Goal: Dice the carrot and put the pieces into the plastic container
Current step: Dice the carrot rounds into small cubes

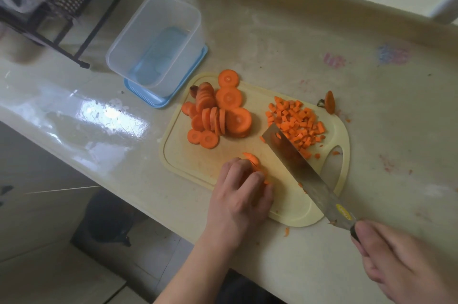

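Left hand point(241, 194) is curling closed over a few carrot slices point(255, 163), pinning them to the cutting board point(188, 157). Right hand point(406, 261) is gripping the knife point(304, 170) handle; the blade is lying just right of the left fingertips. Round slices point(218, 115) are sitting beyond the left hand, diced pieces point(295, 125) beyond the blade. Plastic container point(158, 38), no carrot inside, is standing far beyond and left of the left hand, on a blue lid point(158, 100).

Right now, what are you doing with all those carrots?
A person is dicing carrot on a cutting board. The left hand holds down a few slices, and the right hand grips a knife. A pile of round slices waits, with diced cubes beside the blade. The plastic container sits on its blue lid, holding no carrot.
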Demonstrator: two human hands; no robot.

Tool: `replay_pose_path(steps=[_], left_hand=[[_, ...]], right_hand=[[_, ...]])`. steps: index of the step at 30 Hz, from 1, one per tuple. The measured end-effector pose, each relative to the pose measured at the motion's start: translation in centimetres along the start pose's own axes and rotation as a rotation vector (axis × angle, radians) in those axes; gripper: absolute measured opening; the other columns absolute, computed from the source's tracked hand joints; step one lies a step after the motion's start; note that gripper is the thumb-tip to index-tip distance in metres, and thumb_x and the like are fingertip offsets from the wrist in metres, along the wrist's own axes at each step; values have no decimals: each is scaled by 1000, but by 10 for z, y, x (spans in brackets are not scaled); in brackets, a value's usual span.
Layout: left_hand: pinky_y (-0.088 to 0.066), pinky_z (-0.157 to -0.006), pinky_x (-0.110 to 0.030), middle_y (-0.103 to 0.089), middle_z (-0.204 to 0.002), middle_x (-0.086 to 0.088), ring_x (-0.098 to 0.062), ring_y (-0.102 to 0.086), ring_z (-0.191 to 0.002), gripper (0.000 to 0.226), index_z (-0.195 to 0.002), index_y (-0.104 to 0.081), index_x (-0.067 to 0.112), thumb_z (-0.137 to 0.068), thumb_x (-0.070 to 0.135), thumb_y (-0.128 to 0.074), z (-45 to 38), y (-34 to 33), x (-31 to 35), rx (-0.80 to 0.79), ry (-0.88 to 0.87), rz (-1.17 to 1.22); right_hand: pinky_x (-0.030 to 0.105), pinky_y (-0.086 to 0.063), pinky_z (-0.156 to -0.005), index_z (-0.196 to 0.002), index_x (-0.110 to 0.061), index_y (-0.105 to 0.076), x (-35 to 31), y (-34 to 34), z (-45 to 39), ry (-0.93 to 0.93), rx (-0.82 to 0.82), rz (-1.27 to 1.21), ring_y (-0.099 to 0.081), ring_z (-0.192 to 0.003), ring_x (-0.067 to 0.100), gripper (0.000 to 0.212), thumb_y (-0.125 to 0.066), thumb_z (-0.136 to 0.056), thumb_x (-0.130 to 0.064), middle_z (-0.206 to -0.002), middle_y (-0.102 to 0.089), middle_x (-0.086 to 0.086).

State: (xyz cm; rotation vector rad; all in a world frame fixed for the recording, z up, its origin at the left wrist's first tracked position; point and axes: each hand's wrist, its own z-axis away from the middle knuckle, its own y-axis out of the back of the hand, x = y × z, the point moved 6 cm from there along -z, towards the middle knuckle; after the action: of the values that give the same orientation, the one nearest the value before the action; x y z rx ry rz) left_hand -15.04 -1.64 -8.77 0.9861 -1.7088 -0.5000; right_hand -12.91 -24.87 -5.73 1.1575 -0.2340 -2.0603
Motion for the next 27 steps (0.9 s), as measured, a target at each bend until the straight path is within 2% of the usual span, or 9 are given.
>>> replay_pose_path(steps=[6, 13, 19, 21, 23, 27], left_hand=[[-49, -89, -30, -61, -98, -17, -31, -60, -95, 15, -86, -72, -1, -83, 8, -83, 1, -1, 1, -14, -24, 32], [-47, -97, -32, -63, -100, -16, -31, -57, -103, 12, -84, -71, 0, -83, 7, -81, 4, 2, 2, -45, -65, -10], [-43, -101, -30, -62, -98, -15, -33, -57, -101, 14, -81, -69, 0, -82, 9, -80, 2, -3, 2, -40, -25, -30], [-46, -98, -34, -62, -98, -14, -34, -56, -100, 14, -80, -69, 2, -81, 11, -80, 0, -5, 2, -34, -10, -35], [-48, -91, -41, -64, -99, -10, -33, -54, -102, 16, -79, -69, 6, -79, 17, -80, -2, -3, 3, -26, 0, -64], [-46, -87, -42, -64, -99, -6, -32, -56, -100, 20, -81, -71, 9, -84, 29, -75, -23, 3, 29, 49, 20, 16]], right_hand=[[16, -27, -42, -67, -16, -46, 0, 0, 0, -3, -11, 6, -32, -40, 9, 88, -27, -54, -100, -41, -35, 1], [19, -27, -42, -68, -15, -46, 3, 1, -2, -6, -1, -18, -32, -42, 12, 88, -31, -54, -100, -42, -34, 0], [19, -23, -41, -64, -14, -44, -1, 2, 0, -24, 4, -57, -30, -42, 12, 85, -33, -55, -99, -43, -32, -1], [22, -19, -40, -65, -13, -44, 0, 0, 1, -46, -13, -113, -27, -42, 13, 85, -37, -56, -98, -44, -31, -1], [18, -19, -38, -68, -10, -45, 3, -3, 1, -80, -21, -179, -23, -41, 13, 90, -40, -52, -98, -46, -29, 2], [16, -16, -40, -73, -8, -49, -1, -5, 0, -111, -19, -317, -20, -41, 14, 93, -45, -48, -98, -47, -29, 6]])
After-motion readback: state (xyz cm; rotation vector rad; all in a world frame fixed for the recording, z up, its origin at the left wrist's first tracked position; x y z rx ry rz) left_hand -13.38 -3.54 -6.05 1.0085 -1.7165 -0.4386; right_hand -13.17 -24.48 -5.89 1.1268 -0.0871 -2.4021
